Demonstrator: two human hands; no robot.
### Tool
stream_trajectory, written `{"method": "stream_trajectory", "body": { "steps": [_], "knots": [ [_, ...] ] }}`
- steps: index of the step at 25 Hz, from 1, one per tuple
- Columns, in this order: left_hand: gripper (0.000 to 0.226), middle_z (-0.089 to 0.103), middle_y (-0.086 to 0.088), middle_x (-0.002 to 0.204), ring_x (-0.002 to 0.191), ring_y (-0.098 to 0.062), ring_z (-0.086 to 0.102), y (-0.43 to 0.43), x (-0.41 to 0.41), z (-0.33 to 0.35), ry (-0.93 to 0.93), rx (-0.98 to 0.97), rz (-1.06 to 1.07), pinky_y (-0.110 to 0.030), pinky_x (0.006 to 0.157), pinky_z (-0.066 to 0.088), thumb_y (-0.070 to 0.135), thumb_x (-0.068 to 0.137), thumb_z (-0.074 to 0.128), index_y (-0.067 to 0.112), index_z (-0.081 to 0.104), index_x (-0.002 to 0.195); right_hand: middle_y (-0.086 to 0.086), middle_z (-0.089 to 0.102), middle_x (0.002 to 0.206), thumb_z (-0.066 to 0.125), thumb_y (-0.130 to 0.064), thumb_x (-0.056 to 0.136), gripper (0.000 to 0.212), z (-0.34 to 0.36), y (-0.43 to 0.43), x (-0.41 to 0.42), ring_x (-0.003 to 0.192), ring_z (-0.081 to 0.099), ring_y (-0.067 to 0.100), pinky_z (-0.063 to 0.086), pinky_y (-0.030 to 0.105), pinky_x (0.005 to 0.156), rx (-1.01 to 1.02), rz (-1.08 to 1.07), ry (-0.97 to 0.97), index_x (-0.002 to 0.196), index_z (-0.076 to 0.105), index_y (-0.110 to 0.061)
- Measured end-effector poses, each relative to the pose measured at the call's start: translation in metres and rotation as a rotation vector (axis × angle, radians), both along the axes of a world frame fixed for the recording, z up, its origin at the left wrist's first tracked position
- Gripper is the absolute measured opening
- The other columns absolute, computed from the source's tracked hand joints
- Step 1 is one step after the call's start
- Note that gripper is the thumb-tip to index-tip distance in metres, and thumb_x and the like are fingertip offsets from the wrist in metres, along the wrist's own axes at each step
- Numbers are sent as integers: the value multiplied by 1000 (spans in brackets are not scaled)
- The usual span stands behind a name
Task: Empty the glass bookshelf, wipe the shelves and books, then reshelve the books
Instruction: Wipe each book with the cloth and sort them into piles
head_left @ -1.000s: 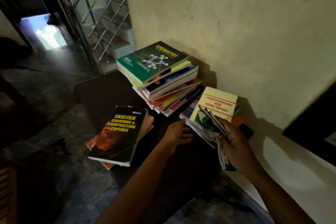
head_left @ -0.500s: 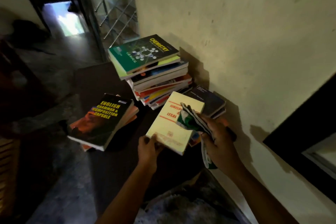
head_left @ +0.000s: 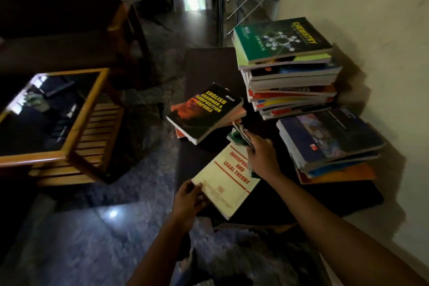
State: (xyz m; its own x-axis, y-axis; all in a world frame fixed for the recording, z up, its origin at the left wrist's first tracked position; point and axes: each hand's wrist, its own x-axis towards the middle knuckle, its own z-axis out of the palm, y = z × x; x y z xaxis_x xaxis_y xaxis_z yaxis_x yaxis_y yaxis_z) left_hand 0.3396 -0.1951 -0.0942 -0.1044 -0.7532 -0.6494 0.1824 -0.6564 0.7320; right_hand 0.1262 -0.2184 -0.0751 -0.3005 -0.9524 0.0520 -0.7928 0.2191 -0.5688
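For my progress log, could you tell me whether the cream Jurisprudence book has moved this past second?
Yes. The Jurisprudence book left the low pile by the wall, toward the person; the left hand grips it.

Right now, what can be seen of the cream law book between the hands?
The cream book is a thick paperback, face up and turned diagonally over the dark mat; whether it rests on it or is lifted is unclear. Red letters read LEGAL THEORY, the first word partly covered, with red rules and a small red emblem below. The left hand grips its near corner. The right hand, holding a green and white cloth, rests on its far edge.
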Motion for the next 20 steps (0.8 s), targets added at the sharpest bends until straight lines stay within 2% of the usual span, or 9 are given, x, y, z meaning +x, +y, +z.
{"method": "stream_trajectory", "body": {
  "steps": [2,5,8,11,13,14,16,17,20],
  "knots": [
    [8,62,-10,76,57,-13,62,-2,1,-1,27,21,-4,-29,54,54,11,98,46,11,52,93,5,31,150,51,-20,92,58,-25,5,7,127,36,32,32,43,101,95,37,204,145,29,-26],
    [7,64,-13,85,68,-20,64,-5,4,-5,35,33,-30,-30,56,56,13,98,45,8,50,100,7,46,141,62,-23,79,60,-45,23,36,110,51,34,47,46,81,-28,73,310,136,43,-28],
    [30,66,-16,95,81,-25,66,-4,8,-3,85,47,-31,-37,66,56,33,100,36,8,54,104,1,49,139,43,-31,83,51,-49,56,79,103,45,24,48,37,74,-100,183,276,134,41,-32],
    [66,67,-17,111,104,-33,61,-5,16,-5,253,116,-49,-49,91,46,60,94,16,15,62,112,-3,45,142,52,-26,82,60,-56,89,102,95,43,17,46,29,71,-145,375,234,138,34,-36],
    [69,67,-17,113,106,-35,61,-5,14,-4,249,141,-44,-52,97,43,65,90,24,13,64,113,-6,46,141,57,-23,82,61,-52,94,94,95,46,16,50,30,74,-189,442,160,138,36,-36],
    [64,68,-17,109,101,-33,64,-6,11,-3,184,123,-48,-51,93,47,62,90,35,10,63,116,-5,48,138,52,-24,85,54,-45,92,87,101,48,18,51,36,81,-202,388,41,136,40,-34],
    [43,72,-11,89,79,-24,70,-6,1,6,28,21,-88,-39,71,56,37,94,51,4,59,119,3,49,132,41,-24,88,46,-22,91,68,116,46,18,44,43,98,-162,221,-287,134,43,-27],
    [32,72,-8,82,73,-22,70,-5,-5,11,-48,-73,-119,-34,62,56,25,95,52,2,60,117,6,48,128,40,-23,87,45,-9,91,57,117,45,15,42,41,101,-178,147,-381,132,42,-27],
    [17,72,5,87,86,-19,69,1,-19,44,-217,-590,-195,-26,69,54,16,92,56,22,67,103,0,52,118,43,-23,87,40,36,97,23,110,48,-3,41,16,96,-346,22,-464,123,41,-38]
  ]
}}
